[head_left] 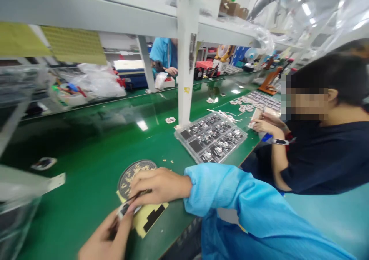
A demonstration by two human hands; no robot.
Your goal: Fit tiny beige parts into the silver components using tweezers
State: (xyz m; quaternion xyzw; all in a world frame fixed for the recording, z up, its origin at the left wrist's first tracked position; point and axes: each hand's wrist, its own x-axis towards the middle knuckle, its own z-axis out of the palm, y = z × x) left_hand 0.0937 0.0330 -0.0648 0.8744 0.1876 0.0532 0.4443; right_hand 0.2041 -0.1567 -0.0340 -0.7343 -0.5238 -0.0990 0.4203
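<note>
My left hand [108, 233] is closed, pinching a small white and dark part [123, 210] at its fingertips. My right hand [161, 185] reaches in from the right, closed on slim dark tweezers [144, 192] whose tips meet the part; blur and fingers hide the exact contact. Partly beneath my right hand lies a round grey dish [123, 183] scattered with tiny cream-coloured pieces. A yellow sheet [140, 222] with a black stepped strip [154, 217] rests on the green bench below my hands.
A clear compartment tray [211, 137] of small metallic parts sits beside a white post [184, 60]. At right, a co-worker [325, 148] handles a light-coloured item near more white parts [245, 104]. Another person in blue [163, 56] sits across the bench. A metal bracket [56, 181] juts in from the left.
</note>
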